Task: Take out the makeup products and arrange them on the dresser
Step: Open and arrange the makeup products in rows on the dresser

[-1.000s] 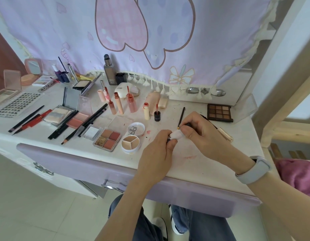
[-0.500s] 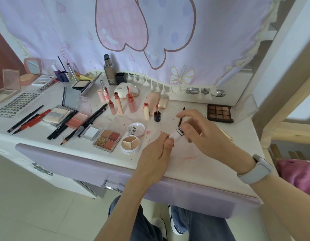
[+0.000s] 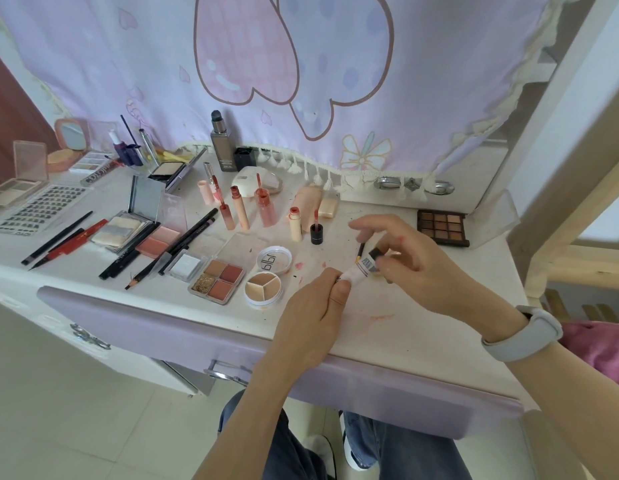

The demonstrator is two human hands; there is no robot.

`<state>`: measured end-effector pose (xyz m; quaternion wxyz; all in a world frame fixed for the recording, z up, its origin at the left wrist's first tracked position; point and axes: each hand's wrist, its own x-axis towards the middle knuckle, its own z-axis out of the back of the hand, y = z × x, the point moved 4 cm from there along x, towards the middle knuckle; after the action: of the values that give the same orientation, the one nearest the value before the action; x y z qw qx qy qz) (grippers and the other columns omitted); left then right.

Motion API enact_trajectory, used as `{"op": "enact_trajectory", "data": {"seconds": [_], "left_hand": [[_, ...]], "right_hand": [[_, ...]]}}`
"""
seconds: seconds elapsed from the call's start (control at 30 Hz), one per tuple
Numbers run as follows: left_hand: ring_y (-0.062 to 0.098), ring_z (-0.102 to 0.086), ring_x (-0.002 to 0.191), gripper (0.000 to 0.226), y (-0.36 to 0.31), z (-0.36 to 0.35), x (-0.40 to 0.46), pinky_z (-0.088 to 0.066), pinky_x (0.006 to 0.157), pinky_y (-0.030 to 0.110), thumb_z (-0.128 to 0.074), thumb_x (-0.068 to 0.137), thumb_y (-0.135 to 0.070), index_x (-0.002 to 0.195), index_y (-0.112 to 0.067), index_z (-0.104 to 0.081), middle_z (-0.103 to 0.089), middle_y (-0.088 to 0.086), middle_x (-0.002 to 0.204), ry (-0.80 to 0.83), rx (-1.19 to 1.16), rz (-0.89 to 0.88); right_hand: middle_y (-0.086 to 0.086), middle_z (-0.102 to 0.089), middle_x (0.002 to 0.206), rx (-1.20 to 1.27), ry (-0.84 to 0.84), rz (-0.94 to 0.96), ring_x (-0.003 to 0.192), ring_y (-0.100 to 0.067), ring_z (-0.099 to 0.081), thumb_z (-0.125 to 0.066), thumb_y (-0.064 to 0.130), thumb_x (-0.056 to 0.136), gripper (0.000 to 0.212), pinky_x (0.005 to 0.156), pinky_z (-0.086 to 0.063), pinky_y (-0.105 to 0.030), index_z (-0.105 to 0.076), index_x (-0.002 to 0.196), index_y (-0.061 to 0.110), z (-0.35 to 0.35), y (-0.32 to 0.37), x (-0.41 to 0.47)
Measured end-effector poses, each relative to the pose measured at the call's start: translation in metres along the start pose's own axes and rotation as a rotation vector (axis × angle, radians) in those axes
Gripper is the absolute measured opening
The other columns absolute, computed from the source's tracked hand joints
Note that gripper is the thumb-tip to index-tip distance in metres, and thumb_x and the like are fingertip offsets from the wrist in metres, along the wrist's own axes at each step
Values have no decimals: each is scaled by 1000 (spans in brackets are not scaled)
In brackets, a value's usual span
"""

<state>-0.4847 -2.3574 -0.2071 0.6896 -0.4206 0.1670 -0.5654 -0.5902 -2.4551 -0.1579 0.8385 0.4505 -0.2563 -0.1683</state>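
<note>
I see my left hand pinching the small tube by its lower end; it slants up-right toward my right hand, which pinches its black cap (just off the neck).

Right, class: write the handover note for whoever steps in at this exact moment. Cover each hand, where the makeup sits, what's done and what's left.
Left hand: pinches the lower end of a small pale pink tube above the dresser.
Right hand: pinches the tube's dark cap, which appears clear of the tube.
Laid out: pencils and palettes to the left, lip tints standing at centre, round concealer pot open, brown eyeshadow palette at right.
Done: most products arranged.
Left: set down the tube and cap.
</note>
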Motion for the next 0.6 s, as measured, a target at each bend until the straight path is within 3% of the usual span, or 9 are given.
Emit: {"op": "enact_trajectory", "data": {"seconds": [0.07,0.1,0.17,0.23,0.33,0.43,0.53,0.6], "left_hand": [[9,-37,57,47,-1,-1,0,-28,52,22,-20,93,-48,82,-12,-48,-41,-7,61,1,21,-17],[10,-37,56,46,-1,-1,0,-28,52,22,-21,92,-48,82,-11,-48,-41,-7,61,0,29,-23],[9,-37,56,45,0,-2,1,-29,52,22,-21,90,-47,83,-12,-48,-41,-7,61,-2,34,-29],[8,-38,57,43,1,-2,1,-29,53,22,-22,90,-47,83,-13,-48,-41,-8,61,1,30,-30],[6,-39,59,40,3,-2,1,-30,54,19,-26,91,-45,83,-14,-50,-41,-9,61,-5,-25,-21],[4,-41,60,28,5,0,1,-31,54,17,-30,91,-42,75,-27,-48,-46,-12,63,-25,-85,-3],[-1,-46,60,22,6,2,1,-33,56,13,-33,93,-37,76,-35,-46,-52,-23,67,-54,-123,0],[-1,-48,59,21,5,3,1,-35,58,11,-33,96,-31,84,-38,-48,-56,-25,69,-86,-166,-12]], "right_hand": [[9,-51,114,23,1,6,86,-9,-54,-45,11,79,50,68,-48,-27,-47,109,50,2,0,0],[10,-52,112,-18,-20,-5,85,-7,-55,-47,18,82,40,68,-49,-25,-48,107,49,2,0,1],[15,-59,88,-137,-25,-113,69,-2,-54,-47,41,88,12,62,-44,-18,-56,95,43,2,-4,4],[12,-58,63,-291,13,-181,54,-1,-48,-43,52,81,24,55,-37,-15,-60,79,36,1,-10,4],[14,-61,73,-278,10,-90,59,0,-49,-49,33,90,14,58,-37,-11,-58,82,40,5,-6,1],[10,-62,81,-113,-39,-32,64,-2,-50,-50,12,92,29,64,-39,-11,-58,87,39,18,-6,1],[15,-54,59,151,-248,-83,52,-3,-43,-45,3,94,29,52,-36,-12,-61,85,25,32,-13,6],[12,-53,54,432,-438,-190,47,-5,-43,-45,4,93,25,44,-32,-14,-60,80,18,42,-19,7]]}}
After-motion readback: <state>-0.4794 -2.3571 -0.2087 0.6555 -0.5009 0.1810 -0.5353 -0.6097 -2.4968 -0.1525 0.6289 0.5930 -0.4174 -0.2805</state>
